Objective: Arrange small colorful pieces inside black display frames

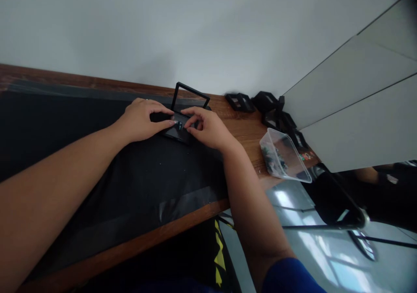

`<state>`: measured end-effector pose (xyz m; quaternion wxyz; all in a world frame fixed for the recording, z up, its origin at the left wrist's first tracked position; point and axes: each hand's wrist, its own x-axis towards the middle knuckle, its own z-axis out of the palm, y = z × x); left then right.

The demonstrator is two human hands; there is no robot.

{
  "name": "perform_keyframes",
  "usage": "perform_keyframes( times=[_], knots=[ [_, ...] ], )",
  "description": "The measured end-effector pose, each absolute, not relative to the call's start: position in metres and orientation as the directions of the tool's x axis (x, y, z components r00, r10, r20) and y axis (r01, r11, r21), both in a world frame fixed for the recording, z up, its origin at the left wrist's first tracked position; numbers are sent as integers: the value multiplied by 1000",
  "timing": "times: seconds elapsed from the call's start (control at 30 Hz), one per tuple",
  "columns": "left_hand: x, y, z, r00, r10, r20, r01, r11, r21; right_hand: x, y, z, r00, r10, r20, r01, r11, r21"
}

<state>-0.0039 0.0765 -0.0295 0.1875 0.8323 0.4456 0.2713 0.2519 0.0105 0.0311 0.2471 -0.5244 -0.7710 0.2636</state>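
A small black hinged frame lies unfolded on a black mat. Its lower half rests flat with a dark, see-through pane, while the other half stands tilted up behind. On the pane are small bluish shiny pieces, too small to name. My left hand is at the frame's left side, thumb and forefinger apart, the thumb tip beside the pieces. From the right, my right hand reaches over the pane with fingers curled and thumb close to a fingertip. Whatever may be between them is hidden.
Several black frames sit along the back right of the wooden table. A clear plastic tub with small dark packets stands at the right edge, near small coloured rings. A white wall rises behind; another person is at far right.
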Motion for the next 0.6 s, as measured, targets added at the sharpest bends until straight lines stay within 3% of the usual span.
perform_keyframes(
  times=[0.23,0.6],
  knots=[
    [2,70,-30,393,875,283,658,-483,578,255,8,34,-301,942,148,710,325,-625],
    [-2,69,-31,405,866,293,669,-499,551,245,6,34,-270,957,106,788,283,-548]
  ],
)
